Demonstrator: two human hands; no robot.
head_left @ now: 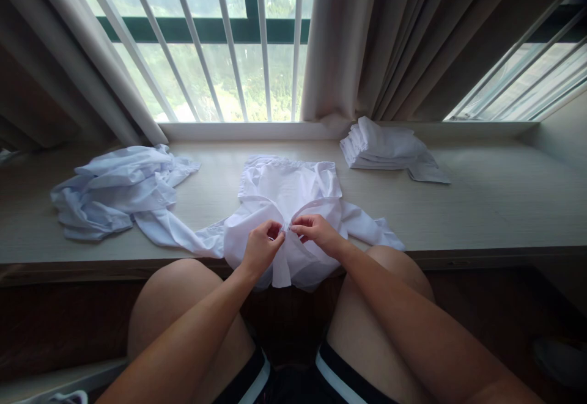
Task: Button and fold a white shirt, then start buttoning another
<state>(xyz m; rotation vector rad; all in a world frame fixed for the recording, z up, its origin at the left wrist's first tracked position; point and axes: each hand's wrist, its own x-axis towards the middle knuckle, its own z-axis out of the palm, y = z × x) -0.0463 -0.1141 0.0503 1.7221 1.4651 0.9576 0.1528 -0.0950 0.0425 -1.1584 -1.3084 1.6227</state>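
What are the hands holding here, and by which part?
Both the left hand and right hand pinch the white shirt at its front middle, fingertips almost meeting where the two front edges come together near the ledge's front edge.

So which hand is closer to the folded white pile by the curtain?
Right. The right hand pinches the white shirt below and left of the folded pile; the left hand grips the shirt farther left.

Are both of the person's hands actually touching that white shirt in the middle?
Touching. The head view shows the left hand and right hand both pinching the front of the white shirt, fingertips pressed into the cloth at its centre.
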